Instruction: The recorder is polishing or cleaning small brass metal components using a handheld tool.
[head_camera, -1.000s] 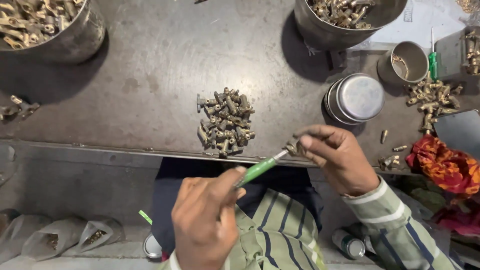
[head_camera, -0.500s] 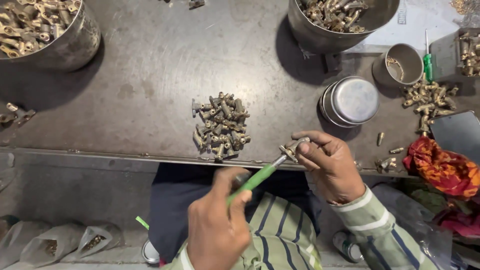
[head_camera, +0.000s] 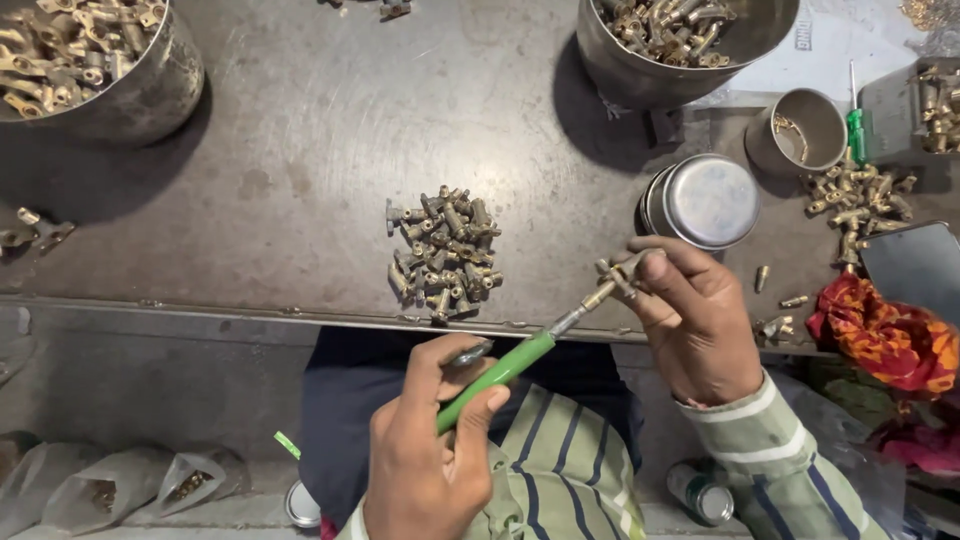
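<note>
From the head view, the left hand (head_camera: 425, 465) has its grip closed around a green-handled screwdriver (head_camera: 497, 372), whose tip meets a small brass fitting (head_camera: 618, 274) pinched in the right hand (head_camera: 692, 322) over the tabletop (head_camera: 300, 150) edge. A pile of brass fittings (head_camera: 445, 252) lies just left; a steel tin (head_camera: 705, 200) sits above.

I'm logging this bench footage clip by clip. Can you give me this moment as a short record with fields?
left hand: grips green-handled screwdriver, tip at the fitting
right hand: pinches small brass fitting at its fingertips
bench: dark metal, worn
centre pile: loose brass fittings, apart from both hands
bowls: left metal bowl and top metal bowl, both hold brass parts
beside right hand: round steel tin
right edge: red cloth
</note>
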